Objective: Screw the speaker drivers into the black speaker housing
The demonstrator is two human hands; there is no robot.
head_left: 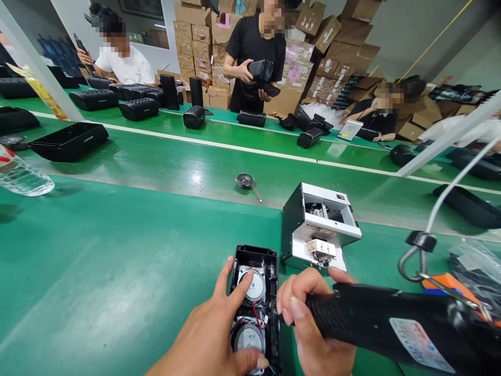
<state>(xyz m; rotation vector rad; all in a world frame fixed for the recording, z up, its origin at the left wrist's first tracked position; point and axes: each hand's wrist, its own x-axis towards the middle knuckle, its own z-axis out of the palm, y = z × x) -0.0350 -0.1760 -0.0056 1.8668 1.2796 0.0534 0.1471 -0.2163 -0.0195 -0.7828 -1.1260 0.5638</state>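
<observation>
**Two hands on an open speaker case**

The left hand lies spread over the open speaker case, which sits flat on the green table at the near edge. Its fingers are apart: the forefinger rests on the upper round speaker, the thumb presses the lower one, and nothing is gripped.

The right hand is closed tight around the black electric screwdriver, fingers curled over its barrel, just beside the case's right wall. The tool's tip is hidden behind the fingers (whether it meets the case cannot be told). A hook and cable rise from the tool's far end.

Just behind the case stands a small grey screw feeder. A loose speaker part lies farther back on the belt, and a plastic bottle lies at the far left. Across the table, other people handle black speakers.
</observation>
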